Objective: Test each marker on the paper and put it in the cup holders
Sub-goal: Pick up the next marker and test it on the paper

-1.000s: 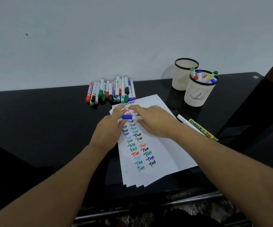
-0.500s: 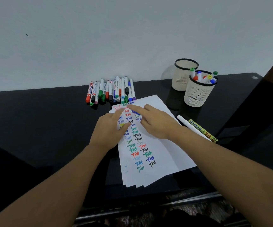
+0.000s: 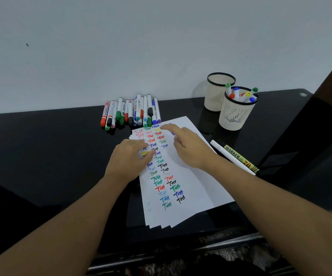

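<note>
- The black glass tabletop (image 3: 41, 148) carries everything, and it runs up to a pale wall behind.
- The fanned stack of white paper (image 3: 199, 188) lies in front of you, its top sheet filled with two to three columns of "Test" scribbles in red, green, blue, black and yellow. That many marks suggests you are well into the testing.
- Your left hand (image 3: 129, 160) rests on the paper's left edge with fingers bent; something yellow shows at the fingertips, possibly a cap, but you cannot tell for sure what it pinches.
- Your right hand (image 3: 191, 148) lies over the sheet's upper part, index finger stretched toward the top edge. A blurred purple marker (image 3: 172, 132) seems to sit under it, so the grip is uncertain.
- The two cream mesh cup holders stand to the right, touching or nearly so. The nearer cup holder (image 3: 235, 118) already has several tested markers standing in it; the farther cup holder (image 3: 217, 96) looks empty.
- The row of untested markers (image 3: 131, 113) lies just beyond the paper's top edge, well over a dozen, so I judge the task nearer half done than finished.
- A white pen (image 3: 231, 156) and a yellow-labelled marker (image 3: 240, 158) lie side by side right of the paper, not yet in any cup.
</note>
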`<state>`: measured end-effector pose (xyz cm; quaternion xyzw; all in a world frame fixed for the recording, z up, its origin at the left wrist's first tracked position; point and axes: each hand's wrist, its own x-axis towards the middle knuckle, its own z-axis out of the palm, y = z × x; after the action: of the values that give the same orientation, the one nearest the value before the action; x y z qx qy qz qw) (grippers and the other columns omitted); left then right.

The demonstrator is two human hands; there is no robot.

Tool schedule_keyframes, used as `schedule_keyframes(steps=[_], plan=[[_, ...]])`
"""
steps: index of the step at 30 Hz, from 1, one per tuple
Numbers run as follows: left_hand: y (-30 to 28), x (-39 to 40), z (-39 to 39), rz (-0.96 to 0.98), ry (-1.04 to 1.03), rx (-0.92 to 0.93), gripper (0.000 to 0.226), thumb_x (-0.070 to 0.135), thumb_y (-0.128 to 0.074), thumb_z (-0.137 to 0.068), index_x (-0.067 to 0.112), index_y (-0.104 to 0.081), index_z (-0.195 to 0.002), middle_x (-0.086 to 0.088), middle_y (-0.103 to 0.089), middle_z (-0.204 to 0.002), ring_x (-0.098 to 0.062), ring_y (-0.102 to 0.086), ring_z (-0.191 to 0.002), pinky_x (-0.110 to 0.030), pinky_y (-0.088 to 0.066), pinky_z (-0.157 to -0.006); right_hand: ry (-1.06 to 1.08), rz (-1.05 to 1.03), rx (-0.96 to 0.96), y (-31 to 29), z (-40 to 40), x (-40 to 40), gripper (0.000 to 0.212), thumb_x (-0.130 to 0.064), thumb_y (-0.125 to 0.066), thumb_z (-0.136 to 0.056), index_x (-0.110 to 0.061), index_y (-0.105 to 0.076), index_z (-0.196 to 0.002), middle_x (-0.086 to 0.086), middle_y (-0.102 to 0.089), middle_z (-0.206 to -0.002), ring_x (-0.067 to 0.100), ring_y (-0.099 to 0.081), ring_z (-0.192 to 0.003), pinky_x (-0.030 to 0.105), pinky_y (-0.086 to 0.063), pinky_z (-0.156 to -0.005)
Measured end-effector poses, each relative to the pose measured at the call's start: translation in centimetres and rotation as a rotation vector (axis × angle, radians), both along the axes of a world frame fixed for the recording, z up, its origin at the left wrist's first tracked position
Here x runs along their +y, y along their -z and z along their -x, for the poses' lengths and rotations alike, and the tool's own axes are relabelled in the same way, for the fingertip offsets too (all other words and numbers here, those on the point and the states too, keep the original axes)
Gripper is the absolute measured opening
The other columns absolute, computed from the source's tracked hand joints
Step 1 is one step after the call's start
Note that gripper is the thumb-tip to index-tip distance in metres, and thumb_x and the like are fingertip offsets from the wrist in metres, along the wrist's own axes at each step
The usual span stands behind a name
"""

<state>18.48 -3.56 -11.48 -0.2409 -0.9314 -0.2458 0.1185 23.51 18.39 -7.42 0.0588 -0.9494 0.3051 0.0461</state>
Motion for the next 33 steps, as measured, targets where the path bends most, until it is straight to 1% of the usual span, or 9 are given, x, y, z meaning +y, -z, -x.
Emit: schedule_keyframes(steps=[4,8,11,14,17,22,25,27,33], plan=[[0.1,0.0,0.1,0.006,-0.009,-0.007,0.047,0.052,-0.066,-0.092,0.019,-0.072,-0.124,0.003,-0.067,-0.131,-0.016,-0.054,-0.124,-0.04,-0.048,-0.102,0.091,0.191,-0.035,-1.5,0.1,0.6,0.043,-0.01,-0.034,-0.107,-0.029,-0.064,-0.133,0.003,-0.061,-0.119,0.017,-0.067,-0.104,0.021,-0.051,-0.082],[0.2,0.0,0.2,-0.002,-0.012,-0.012,0.047,0.053,-0.066,-0.091,0.019,-0.071,-0.124,0.004,-0.068,-0.129,-0.015,-0.054,-0.124,-0.038,-0.048,-0.101,0.139,0.467,-0.017,-3.1,0.3,2.6,0.047,-0.009,-0.05,-0.1,-0.032,-0.055,-0.141,-0.002,-0.065,-0.126,0.015,-0.065,-0.113,0.033,-0.055,-0.093],[0.2,0.1,0.2,-0.001,-0.01,-0.014,0.047,0.052,-0.067,-0.091,0.019,-0.072,-0.124,0.003,-0.067,-0.13,-0.016,-0.054,-0.124,-0.039,-0.048,-0.102,0.163,0.416,0.085,-4.4,0.1,4.4,0.05,-0.004,-0.068,-0.09,-0.027,-0.051,-0.131,0.001,-0.067,-0.101,0.013,-0.067,-0.09,0.035,-0.058,-0.085],[0.3,0.0,0.2,-0.017,-0.005,-0.004,0.046,0.049,-0.069,-0.09,0.017,-0.072,-0.123,0.002,-0.068,-0.128,-0.017,-0.055,-0.123,-0.041,-0.049,-0.101,0.262,0.234,0.204,-5.0,-0.1,5.6,0.043,-0.019,-0.081,-0.087,-0.025,-0.05,-0.115,0.003,-0.062,-0.086,0.014,-0.059,-0.071,0.038,-0.056,-0.07],[0.4,0.0,0.2,-0.02,-0.005,0.001,0.045,0.048,-0.07,-0.09,0.017,-0.073,-0.122,0.001,-0.069,-0.127,-0.018,-0.056,-0.122,-0.041,-0.05,-0.101,0.267,0.083,0.277,-5.4,-0.6,6.2,0.022,-0.041,-0.064,-0.1,-0.023,-0.053,-0.106,0.002,-0.063,-0.076,0.022,-0.062,-0.071,0.044,-0.055,-0.067],[0.5,-0.1,0.4,-0.024,0.0,-0.019,0.045,0.046,-0.071,-0.09,0.015,-0.072,-0.122,0.0,-0.069,-0.127,-0.019,-0.056,-0.122,-0.043,-0.05,-0.1,0.41,0.039,0.364,-7.3,-0.5,7.4,0.054,-0.053,-0.039,-0.107,-0.007,-0.058,-0.086,0.008,-0.053,-0.061,0.021,-0.052,-0.056,0.039,-0.04,-0.053],[0.6,0.0,0.3,-0.04,0.0,-0.014,0.043,0.044,-0.072,-0.089,0.015,-0.073,-0.121,-0.001,-0.069,-0.127,-0.019,-0.056,-0.121,-0.042,-0.05,-0.099,0.521,0.155,0.429,-8.6,0.1,9.2,0.034,-0.042,-0.046,-0.106,-0.01,-0.051,-0.116,0.009,-0.066,-0.077,0.024,-0.064,-0.071,0.041,-0.051,-0.063],[0.6,0.0,0.4,-0.04,0.001,-0.012,0.044,0.044,-0.072,-0.089,0.014,-0.072,-0.121,-0.001,-0.069,-0.126,-0.019,-0.056,-0.121,-0.042,-0.05,-0.099,0.589,0.158,0.447,-9.8,0.3,10.6,0.037,-0.041,-0.052,-0.104,-0.014,-0.042,-0.127,0.004,-0.067,-0.084,0.026,-0.066,-0.08,0.044,-0.055,-0.07],[0.9,-0.1,0.6,-0.055,0.007,-0.008,0.042,0.044,-0.074,-0.088,0.014,-0.074,-0.119,-0.001,-0.069,-0.126,-0.019,-0.056,-0.12,-0.043,-0.049,-0.1,0.711,0.206,0.334,-10.9,0.9,14.1,0.023,-0.041,-0.062,-0.101,-0.024,-0.051,-0.112,-0.011,-0.061,-0.081,0.018,-0.066,-0.084,0.047,-0.058,-0.084]])
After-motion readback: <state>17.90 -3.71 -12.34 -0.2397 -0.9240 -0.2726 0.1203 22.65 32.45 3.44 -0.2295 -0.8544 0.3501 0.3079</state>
